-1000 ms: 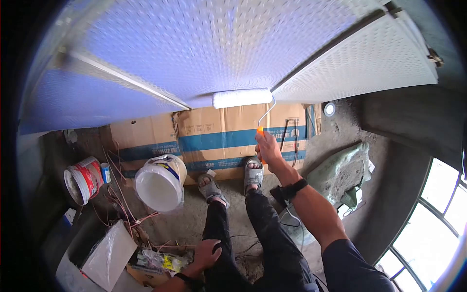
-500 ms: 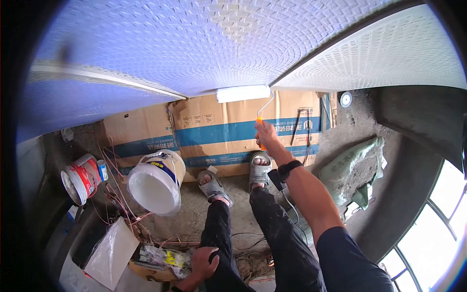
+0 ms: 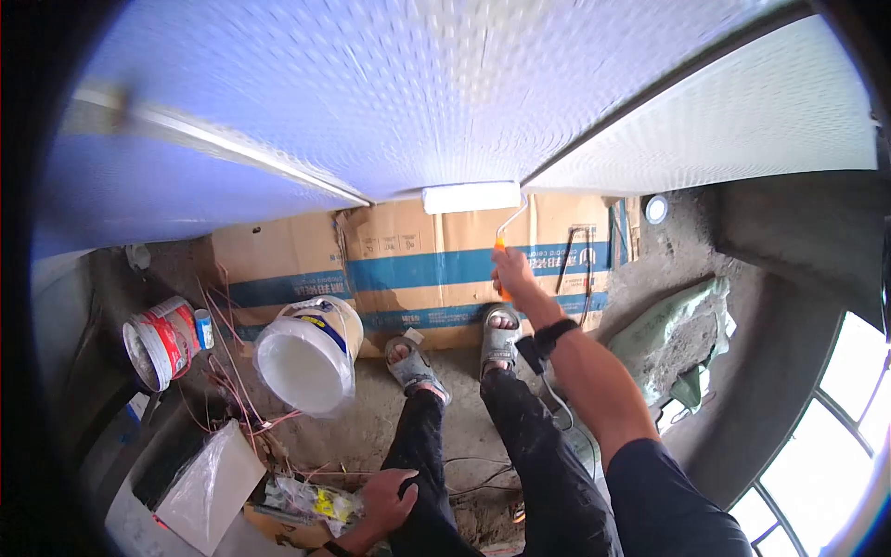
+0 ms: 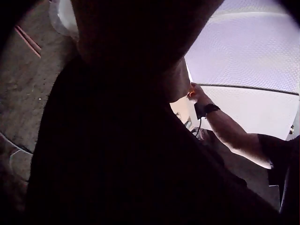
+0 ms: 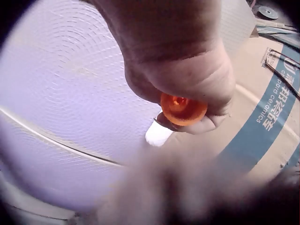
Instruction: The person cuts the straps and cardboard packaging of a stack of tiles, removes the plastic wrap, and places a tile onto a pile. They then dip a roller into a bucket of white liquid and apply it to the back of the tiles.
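In the head view my right hand (image 3: 516,278) grips the orange handle (image 3: 501,245) of a paint roller. The white roller sleeve (image 3: 471,197) lies along the bottom of the textured wall panel (image 3: 399,111), just above the cardboard. The right wrist view shows the orange handle end (image 5: 183,110) inside the curled right hand (image 5: 187,70), with part of the white sleeve (image 5: 158,134) beyond. My left hand (image 3: 388,499) rests on the left thigh, fingers loosely bent, holding nothing. In the left wrist view the near hand is very dark.
Flattened cardboard (image 3: 427,243) covers the floor along the wall. A white bucket (image 3: 306,360) and a red-and-white bucket (image 3: 162,343) stand at the left, near loose wires. To the right lie a green sack (image 3: 673,342) and a round disc (image 3: 656,209). Sandalled feet stand between.
The camera view has shifted slightly. The roller stays low by the panel's bottom edge, and the right hand keeps its grip. The left hand remains on the thigh.
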The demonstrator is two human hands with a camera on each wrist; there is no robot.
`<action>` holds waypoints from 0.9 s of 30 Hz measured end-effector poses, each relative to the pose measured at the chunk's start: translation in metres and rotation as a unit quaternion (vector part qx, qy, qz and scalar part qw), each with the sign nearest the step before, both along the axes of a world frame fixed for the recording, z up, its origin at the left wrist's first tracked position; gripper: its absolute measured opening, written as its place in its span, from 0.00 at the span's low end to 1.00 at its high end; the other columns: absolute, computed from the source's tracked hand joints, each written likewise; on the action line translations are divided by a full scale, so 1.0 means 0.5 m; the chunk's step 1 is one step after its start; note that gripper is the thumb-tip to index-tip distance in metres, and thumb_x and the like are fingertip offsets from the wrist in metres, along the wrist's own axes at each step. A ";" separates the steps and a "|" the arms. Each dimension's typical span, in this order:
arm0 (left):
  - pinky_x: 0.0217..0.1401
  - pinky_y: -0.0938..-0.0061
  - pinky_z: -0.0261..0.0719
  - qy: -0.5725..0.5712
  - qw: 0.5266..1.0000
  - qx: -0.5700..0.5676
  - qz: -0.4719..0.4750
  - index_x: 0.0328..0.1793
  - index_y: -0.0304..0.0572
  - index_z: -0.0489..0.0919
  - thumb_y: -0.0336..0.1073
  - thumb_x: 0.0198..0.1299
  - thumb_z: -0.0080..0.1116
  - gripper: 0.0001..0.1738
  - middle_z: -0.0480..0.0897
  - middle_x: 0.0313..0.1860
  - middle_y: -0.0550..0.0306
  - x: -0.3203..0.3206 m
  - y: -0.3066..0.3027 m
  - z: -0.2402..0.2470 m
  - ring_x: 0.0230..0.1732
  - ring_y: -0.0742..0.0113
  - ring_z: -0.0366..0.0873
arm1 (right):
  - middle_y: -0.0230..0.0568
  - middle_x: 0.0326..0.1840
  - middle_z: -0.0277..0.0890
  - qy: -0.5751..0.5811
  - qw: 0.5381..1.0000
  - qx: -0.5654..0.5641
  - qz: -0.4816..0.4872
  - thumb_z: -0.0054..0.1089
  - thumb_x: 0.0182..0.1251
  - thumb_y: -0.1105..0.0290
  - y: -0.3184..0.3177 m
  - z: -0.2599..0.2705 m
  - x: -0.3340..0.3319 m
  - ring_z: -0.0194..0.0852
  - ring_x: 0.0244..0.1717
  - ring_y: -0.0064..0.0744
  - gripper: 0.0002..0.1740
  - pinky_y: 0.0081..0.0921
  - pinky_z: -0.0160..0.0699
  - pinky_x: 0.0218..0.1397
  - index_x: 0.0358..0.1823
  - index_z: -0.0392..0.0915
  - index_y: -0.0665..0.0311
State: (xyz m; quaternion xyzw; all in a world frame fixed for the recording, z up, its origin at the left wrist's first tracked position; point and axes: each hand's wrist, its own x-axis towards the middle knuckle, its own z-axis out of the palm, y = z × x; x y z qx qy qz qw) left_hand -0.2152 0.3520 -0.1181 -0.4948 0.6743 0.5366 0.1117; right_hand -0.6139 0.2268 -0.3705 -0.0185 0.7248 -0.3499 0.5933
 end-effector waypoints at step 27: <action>0.58 0.55 0.74 -0.157 0.975 0.153 -0.036 0.61 0.38 0.77 0.51 0.61 0.54 0.29 0.82 0.52 0.39 0.294 -0.009 0.062 0.56 0.43 0.78 | 0.28 0.20 0.62 0.146 0.961 -0.231 -0.029 0.46 0.77 0.54 -0.101 0.942 0.099 0.57 0.14 0.15 0.17 0.17 0.57 0.15 0.43 0.67 0.63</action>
